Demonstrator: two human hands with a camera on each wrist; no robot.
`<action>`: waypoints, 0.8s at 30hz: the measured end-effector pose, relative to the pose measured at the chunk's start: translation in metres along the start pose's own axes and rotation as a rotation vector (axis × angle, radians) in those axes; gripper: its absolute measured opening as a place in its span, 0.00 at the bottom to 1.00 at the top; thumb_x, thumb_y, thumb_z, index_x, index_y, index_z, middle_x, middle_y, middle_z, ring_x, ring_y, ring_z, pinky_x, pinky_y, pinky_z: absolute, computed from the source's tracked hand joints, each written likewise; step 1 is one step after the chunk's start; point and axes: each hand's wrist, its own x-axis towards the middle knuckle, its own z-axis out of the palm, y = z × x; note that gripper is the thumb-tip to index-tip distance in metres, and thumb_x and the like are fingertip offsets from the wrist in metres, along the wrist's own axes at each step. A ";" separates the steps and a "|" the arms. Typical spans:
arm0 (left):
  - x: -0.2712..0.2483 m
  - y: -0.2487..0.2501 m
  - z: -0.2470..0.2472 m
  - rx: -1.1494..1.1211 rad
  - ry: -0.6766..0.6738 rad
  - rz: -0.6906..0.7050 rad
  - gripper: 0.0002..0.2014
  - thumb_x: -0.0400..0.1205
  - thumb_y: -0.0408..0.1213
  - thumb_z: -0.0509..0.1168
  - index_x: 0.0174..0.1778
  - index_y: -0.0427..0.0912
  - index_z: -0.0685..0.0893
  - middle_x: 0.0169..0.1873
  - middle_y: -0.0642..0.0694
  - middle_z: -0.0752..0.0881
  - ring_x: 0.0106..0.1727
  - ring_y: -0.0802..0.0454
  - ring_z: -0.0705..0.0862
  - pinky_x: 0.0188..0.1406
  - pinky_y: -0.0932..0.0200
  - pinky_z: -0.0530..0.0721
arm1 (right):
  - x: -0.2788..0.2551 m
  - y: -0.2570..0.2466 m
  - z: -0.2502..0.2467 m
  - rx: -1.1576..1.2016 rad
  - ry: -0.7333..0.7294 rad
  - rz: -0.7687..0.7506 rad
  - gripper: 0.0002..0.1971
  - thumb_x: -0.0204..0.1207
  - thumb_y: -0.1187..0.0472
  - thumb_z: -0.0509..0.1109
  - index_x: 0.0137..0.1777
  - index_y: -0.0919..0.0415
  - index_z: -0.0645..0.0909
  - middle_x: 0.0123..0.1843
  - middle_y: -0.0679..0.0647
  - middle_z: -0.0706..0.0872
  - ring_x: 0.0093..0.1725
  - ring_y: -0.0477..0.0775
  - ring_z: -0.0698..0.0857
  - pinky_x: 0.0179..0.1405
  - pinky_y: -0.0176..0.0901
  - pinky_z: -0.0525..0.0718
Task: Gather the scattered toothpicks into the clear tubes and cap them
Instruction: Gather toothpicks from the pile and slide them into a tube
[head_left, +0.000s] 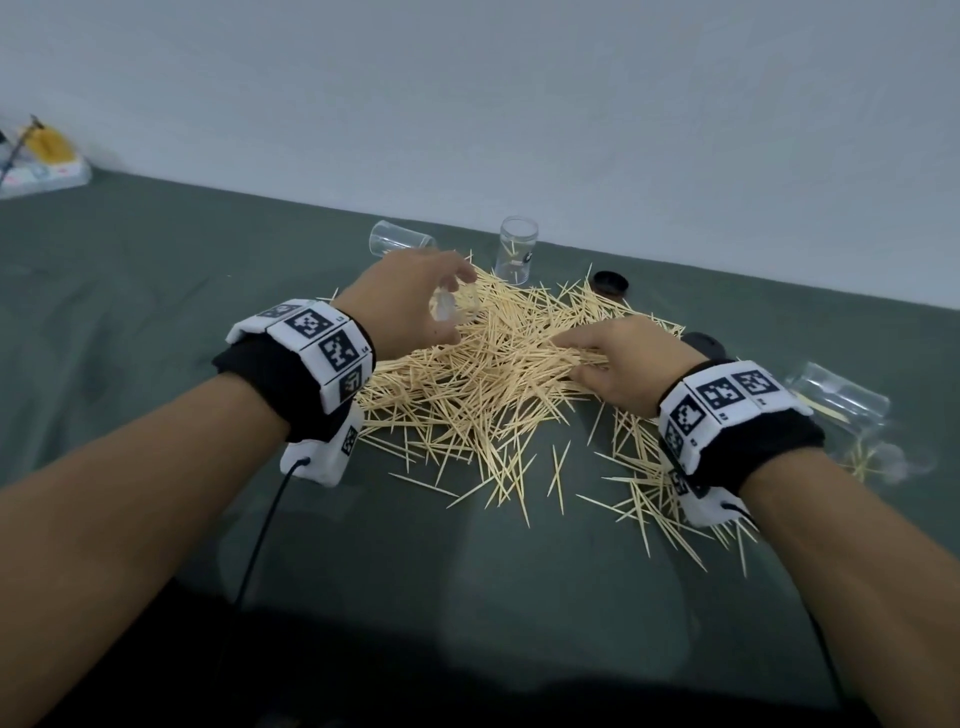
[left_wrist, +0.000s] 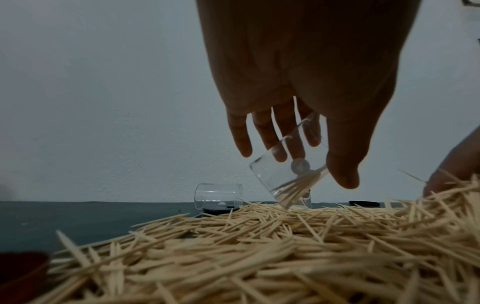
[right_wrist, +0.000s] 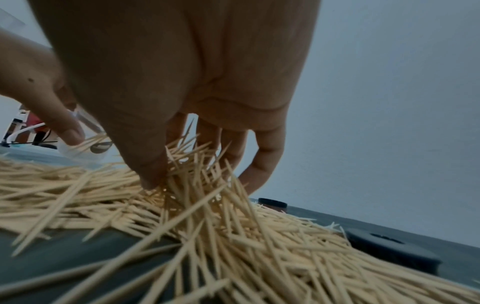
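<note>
- Our left hand (head_left: 410, 301) grips a clear tube (left_wrist: 291, 176), tilted with its closed end down, just above the toothpicks (head_left: 493, 374); the thumb sits on one side and the fingers (left_wrist: 275, 131) on the other, and a few toothpicks lie inside it.
- Our right hand (head_left: 618, 358) digs into the right side of the pile, with thumb and fingers pinching a bunch of toothpicks that still touches the heap.
- The toothpicks lie in a wide loose heap on the green cloth (head_left: 156, 322), between our two hands and spreading toward us.
- Beyond the pile, one tube (head_left: 517, 249) stands upright and another (head_left: 400, 241) lies on its side.
- A further tube (head_left: 836, 400) lies on its side to the right of our right wrist.
- Two black caps (head_left: 610, 283) (head_left: 704, 345) rest at the pile's far right edge.
</note>
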 end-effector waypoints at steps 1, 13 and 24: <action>0.001 0.001 0.000 0.001 -0.005 0.001 0.29 0.71 0.45 0.79 0.68 0.52 0.79 0.58 0.54 0.84 0.60 0.55 0.80 0.63 0.55 0.79 | -0.001 0.001 0.000 0.014 0.009 0.009 0.22 0.81 0.54 0.69 0.74 0.39 0.75 0.72 0.49 0.81 0.70 0.53 0.80 0.72 0.51 0.77; 0.000 0.003 0.000 -0.010 0.002 0.013 0.31 0.71 0.46 0.79 0.71 0.54 0.78 0.59 0.53 0.84 0.60 0.55 0.80 0.64 0.57 0.75 | -0.005 -0.004 -0.007 0.152 0.078 0.099 0.18 0.78 0.49 0.74 0.68 0.39 0.81 0.66 0.49 0.84 0.64 0.50 0.82 0.63 0.42 0.76; 0.002 0.001 0.005 -0.014 -0.032 -0.015 0.30 0.72 0.44 0.78 0.69 0.50 0.77 0.60 0.54 0.82 0.56 0.58 0.78 0.59 0.62 0.75 | -0.004 -0.001 -0.015 0.231 0.156 0.098 0.17 0.78 0.49 0.72 0.67 0.37 0.81 0.72 0.48 0.82 0.69 0.50 0.80 0.65 0.40 0.74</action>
